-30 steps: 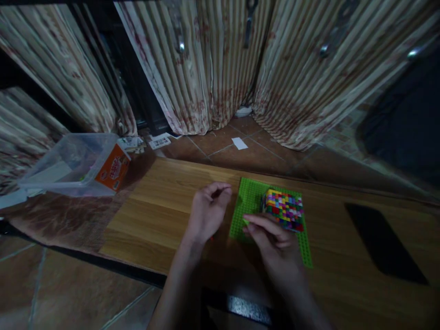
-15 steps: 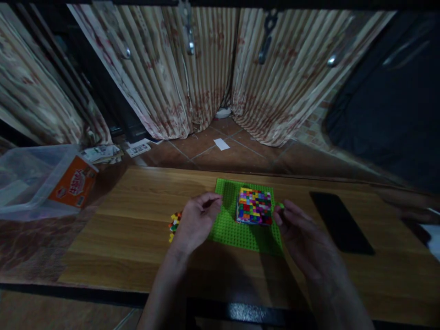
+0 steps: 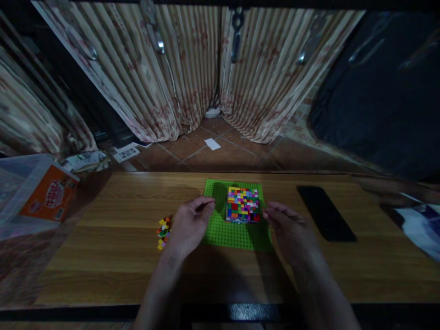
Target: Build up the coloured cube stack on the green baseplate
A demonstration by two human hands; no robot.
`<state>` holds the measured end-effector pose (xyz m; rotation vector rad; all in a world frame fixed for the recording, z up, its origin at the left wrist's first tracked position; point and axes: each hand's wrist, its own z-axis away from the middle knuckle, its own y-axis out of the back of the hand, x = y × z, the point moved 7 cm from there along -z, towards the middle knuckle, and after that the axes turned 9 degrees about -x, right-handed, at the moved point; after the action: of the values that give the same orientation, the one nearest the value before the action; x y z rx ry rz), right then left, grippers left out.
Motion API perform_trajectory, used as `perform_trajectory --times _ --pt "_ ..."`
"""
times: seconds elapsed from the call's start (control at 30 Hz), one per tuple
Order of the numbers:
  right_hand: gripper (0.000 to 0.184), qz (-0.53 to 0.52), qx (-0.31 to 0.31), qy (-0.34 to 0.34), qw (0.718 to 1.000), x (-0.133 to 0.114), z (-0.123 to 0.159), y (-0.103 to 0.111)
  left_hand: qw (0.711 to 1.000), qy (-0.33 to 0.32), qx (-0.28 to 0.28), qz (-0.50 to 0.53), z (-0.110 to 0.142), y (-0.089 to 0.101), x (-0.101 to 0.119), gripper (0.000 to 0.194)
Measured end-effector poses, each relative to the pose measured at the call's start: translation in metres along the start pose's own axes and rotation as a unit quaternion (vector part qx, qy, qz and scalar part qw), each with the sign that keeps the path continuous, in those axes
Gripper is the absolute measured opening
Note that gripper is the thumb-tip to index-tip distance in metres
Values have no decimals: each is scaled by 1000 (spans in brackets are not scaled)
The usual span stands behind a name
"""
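A green studded baseplate (image 3: 233,233) lies on the wooden table (image 3: 120,256). A block of many-coloured small bricks (image 3: 243,204) stands on its far half. My left hand (image 3: 187,227) rests at the plate's left edge, fingers curled, thumb and forefinger close together; whether anything is between them is hidden. My right hand (image 3: 288,229) hovers at the plate's right edge, fingers loosely bent and apart, nothing visible in it. A small heap of loose coloured bricks (image 3: 163,231) lies just left of my left hand.
A black phone (image 3: 325,213) lies flat to the right of the plate. A clear plastic tub with an orange box (image 3: 46,199) sits at the far left. A white-and-blue bag (image 3: 421,229) is at the right edge. Striped curtains (image 3: 192,78) hang beyond the tiled floor.
The view swung left, so the plate now sits centred. My right hand moved from the plate's front left edge to its right side. The loose brick heap came into view.
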<state>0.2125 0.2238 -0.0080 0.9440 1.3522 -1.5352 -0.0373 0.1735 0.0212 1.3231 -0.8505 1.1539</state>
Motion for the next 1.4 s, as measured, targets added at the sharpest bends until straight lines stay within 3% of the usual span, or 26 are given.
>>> perform_trajectory --times 0.1,0.8,1.4 --pt "30 -22 24 -36 999 7 0 0 1000 -6 0 0 0 0 1 24" --pt "30 13 1 -67 998 12 -1 -1 1000 -11 -4 4 0 -2 -1 22" --pt "33 216 46 50 974 2 1 0 1000 -16 -4 -9 0 -5 3 23"
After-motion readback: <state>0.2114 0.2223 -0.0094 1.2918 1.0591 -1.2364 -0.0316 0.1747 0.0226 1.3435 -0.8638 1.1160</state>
